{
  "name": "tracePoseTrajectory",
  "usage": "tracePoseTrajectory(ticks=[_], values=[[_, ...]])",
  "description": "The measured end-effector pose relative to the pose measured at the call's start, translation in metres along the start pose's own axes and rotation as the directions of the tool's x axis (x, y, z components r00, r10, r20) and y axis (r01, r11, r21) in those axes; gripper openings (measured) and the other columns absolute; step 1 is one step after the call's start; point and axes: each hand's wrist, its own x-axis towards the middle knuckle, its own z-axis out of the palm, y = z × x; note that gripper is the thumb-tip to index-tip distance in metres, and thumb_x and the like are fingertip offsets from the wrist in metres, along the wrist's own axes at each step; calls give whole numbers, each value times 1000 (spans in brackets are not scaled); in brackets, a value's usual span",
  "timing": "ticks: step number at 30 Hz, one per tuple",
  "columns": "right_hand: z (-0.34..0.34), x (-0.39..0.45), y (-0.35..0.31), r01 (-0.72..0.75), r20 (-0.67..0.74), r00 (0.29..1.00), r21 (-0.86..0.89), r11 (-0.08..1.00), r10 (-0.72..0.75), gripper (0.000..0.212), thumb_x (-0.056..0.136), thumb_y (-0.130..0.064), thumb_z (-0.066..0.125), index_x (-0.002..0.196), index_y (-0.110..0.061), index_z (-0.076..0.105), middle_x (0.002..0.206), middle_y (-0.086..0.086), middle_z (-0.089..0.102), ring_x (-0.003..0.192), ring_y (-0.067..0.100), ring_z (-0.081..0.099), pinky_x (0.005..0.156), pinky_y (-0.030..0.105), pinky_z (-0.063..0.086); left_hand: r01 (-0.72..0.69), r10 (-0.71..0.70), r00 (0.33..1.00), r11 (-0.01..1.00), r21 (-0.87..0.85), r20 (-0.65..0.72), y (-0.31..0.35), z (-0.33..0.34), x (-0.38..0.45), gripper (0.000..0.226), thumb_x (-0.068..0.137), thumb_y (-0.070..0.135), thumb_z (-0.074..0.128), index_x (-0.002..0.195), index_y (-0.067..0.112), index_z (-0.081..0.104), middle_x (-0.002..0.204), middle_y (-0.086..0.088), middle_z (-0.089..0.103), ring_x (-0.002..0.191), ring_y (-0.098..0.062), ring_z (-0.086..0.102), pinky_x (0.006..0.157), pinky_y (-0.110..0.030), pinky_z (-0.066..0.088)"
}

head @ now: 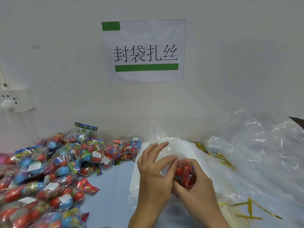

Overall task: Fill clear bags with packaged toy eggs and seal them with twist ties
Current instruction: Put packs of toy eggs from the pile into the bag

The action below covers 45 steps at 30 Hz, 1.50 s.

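A packet of red toy eggs sits between both hands, low in the middle of the view. My right hand grips it from the right and below. My left hand pinches the mouth of a clear bag around the packet, with fingers spread upward. A stack of flat clear bags lies under the hands. Gold twist ties lie scattered at the lower right, with more gold twist ties behind the hands.
A big heap of packaged toy eggs, red and blue, covers the left of the blue table. Crumpled clear plastic fills the right side. A paper sign hangs on the wall ahead, a wall socket at left.
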Motion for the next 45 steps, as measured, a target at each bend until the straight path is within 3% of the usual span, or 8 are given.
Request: tracePoseTrajectory(ticks=[4,9,20,24,29,37,43,45], values=[[-4,1,0,59,-125,989,-166,984,-80,45,71,-22,89,102,-36,60,84,-17,71,74,5,70,65,13,53,-27,26,999,999,-40,-26,2,1,0,12,82,30,71,90,36,78,115,20,59,116,-4,47,97,-31,40],[-2,4,-3,1,-329,944,11,1000,3,44,73,-22,86,99,-45,59,78,-24,72,67,-6,67,59,2,43,13,-2,982,998,-56,191,-6,2,-3,21,91,17,69,107,31,71,97,19,64,95,-1,60,83,-13,44],[-5,12,6,-167,-390,885,239,956,252,33,74,-31,87,100,-25,66,84,2,74,72,19,68,81,48,59,88,-92,982,996,33,163,-6,7,-10,36,81,31,62,106,39,37,111,21,37,113,2,41,87,-3,34],[-8,13,3,-157,-380,880,335,929,286,28,79,-22,84,99,-27,65,84,-9,76,68,0,71,59,29,58,191,-240,948,954,231,208,-16,5,-11,52,81,43,65,110,45,21,111,22,32,110,1,34,93,-15,37],[-13,17,2,-138,-327,900,415,899,289,25,82,-15,80,99,-23,64,70,-25,72,56,-9,67,40,7,43,388,-456,841,883,263,290,-19,9,-11,25,91,49,62,103,43,40,97,20,55,93,-4,57,83,-21,51],[-11,21,15,-203,-346,864,425,882,366,25,78,-26,85,94,-23,66,70,-14,73,59,1,68,41,19,47,251,-324,838,943,217,438,-21,7,-12,10,90,30,65,81,30,64,85,16,65,89,-4,59,84,-18,50],[-11,23,5,-205,-233,826,723,659,513,22,91,-13,72,112,-8,69,106,15,75,96,30,71,91,46,56,172,-240,807,969,175,539,-19,11,-14,4,91,36,68,90,38,70,101,20,65,103,1,47,86,-1,28],[-13,22,2,-223,-171,819,786,577,548,22,93,-14,68,114,-6,67,107,13,74,96,25,71,81,41,60,188,-243,816,970,157,525,-20,10,-13,9,90,39,69,95,35,75,98,24,64,103,1,47,85,-3,30]])
